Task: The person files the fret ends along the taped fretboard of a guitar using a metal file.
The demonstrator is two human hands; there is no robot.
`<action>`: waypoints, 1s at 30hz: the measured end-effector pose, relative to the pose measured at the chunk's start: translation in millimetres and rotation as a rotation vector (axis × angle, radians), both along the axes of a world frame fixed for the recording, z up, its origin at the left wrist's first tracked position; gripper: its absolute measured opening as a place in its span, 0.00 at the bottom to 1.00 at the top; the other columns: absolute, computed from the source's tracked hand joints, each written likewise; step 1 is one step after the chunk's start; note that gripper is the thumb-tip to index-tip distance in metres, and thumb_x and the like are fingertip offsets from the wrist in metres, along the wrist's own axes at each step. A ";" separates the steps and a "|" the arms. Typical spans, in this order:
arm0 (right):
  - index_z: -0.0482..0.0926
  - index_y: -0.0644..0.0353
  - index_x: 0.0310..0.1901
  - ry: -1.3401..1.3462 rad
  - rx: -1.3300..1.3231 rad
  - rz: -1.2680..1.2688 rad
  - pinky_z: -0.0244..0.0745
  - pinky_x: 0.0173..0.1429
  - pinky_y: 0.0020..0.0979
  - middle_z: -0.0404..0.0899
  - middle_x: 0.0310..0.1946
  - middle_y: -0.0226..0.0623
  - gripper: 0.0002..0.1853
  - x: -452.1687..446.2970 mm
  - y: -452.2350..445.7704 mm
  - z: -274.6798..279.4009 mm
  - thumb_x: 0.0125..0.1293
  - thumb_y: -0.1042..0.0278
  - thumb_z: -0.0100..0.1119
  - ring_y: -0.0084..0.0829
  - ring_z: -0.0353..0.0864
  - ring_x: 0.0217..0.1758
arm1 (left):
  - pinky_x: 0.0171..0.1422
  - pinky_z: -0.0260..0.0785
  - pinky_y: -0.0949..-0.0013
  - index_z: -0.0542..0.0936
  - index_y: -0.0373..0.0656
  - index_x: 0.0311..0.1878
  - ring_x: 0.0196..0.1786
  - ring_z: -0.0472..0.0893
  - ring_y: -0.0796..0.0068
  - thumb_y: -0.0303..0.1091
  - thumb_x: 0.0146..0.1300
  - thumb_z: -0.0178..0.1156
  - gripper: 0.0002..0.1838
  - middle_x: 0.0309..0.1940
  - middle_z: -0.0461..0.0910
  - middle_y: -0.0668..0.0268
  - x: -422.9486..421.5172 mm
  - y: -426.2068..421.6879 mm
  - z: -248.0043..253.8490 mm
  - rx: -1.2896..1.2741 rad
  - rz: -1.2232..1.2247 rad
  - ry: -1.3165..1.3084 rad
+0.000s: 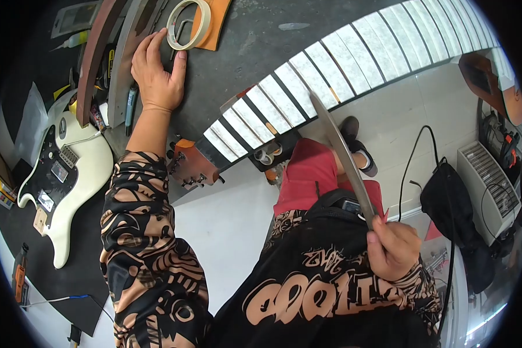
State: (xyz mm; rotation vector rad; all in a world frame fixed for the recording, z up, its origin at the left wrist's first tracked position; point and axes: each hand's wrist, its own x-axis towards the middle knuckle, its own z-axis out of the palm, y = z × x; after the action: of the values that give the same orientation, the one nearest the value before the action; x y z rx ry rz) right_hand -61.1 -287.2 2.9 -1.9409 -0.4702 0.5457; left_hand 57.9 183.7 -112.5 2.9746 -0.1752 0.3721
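My right hand (394, 246) is closed around the lower end of a long, flat metal file (347, 153), held slantwise in front of my body with its narrow tip pointing up over the neck. Crossing the view is a guitar neck (354, 61), its fretboard showing whitish panels between dark fret lines. On the dark bench, my left hand (156, 75) has its thumb and fingers apart, their tips at the lower left edge of a roll of masking tape (205, 26). A bent metal hex key shows through the roll. Part of a reddish-brown headstock (194, 162) with tuners sticks out below the neck.
A white electric guitar body (90, 168) with a black pickguard lies at left. Curved wooden bars (93, 64), a marker (131, 107) and an orange block (217, 23) are near my left hand. A rotary tool (20, 275) sits lower left; a black bag (446, 203) hangs at right.
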 end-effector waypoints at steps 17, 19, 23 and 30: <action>0.82 0.63 0.57 -0.122 -0.007 -0.073 0.66 0.20 0.30 0.71 0.16 0.34 0.26 4.7 17.2 -2.3 0.53 0.84 0.66 0.30 0.70 0.15 | 0.72 0.55 0.54 0.71 0.50 0.68 0.68 0.68 0.56 0.45 0.67 0.61 0.28 0.64 0.71 0.59 -2.2 -6.2 1.2 0.026 0.011 0.001; 0.82 0.69 0.56 -0.025 -0.090 0.005 0.72 0.29 0.25 0.81 0.23 0.43 0.23 34.6 36.0 12.2 0.56 0.86 0.63 0.35 0.80 0.20 | 0.72 0.55 0.54 0.71 0.51 0.68 0.68 0.68 0.55 0.45 0.67 0.61 0.27 0.64 0.71 0.59 -2.5 -7.4 1.0 0.019 0.003 0.004; 0.77 0.67 0.62 -0.129 0.055 -0.113 0.64 0.28 0.20 0.74 0.19 0.32 0.21 110.2 113.8 -2.9 0.68 0.80 0.59 0.14 0.67 0.22 | 0.72 0.55 0.54 0.72 0.51 0.68 0.68 0.68 0.55 0.45 0.67 0.61 0.27 0.64 0.72 0.59 -2.3 -6.2 1.4 0.031 0.017 -0.003; 0.78 0.70 0.60 -0.086 0.014 -0.127 0.66 0.29 0.19 0.78 0.20 0.31 0.20 81.6 65.4 9.1 0.66 0.80 0.60 0.15 0.72 0.22 | 0.71 0.57 0.54 0.72 0.54 0.69 0.67 0.69 0.56 0.47 0.67 0.60 0.27 0.64 0.72 0.60 0.7 -2.9 -2.4 0.027 -0.017 -0.065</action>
State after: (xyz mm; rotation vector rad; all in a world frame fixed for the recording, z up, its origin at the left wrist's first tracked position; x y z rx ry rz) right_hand 20.5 -221.8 12.0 -1.9709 -0.4008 0.3778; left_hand 58.7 180.8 -114.9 2.9870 -0.2135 0.4688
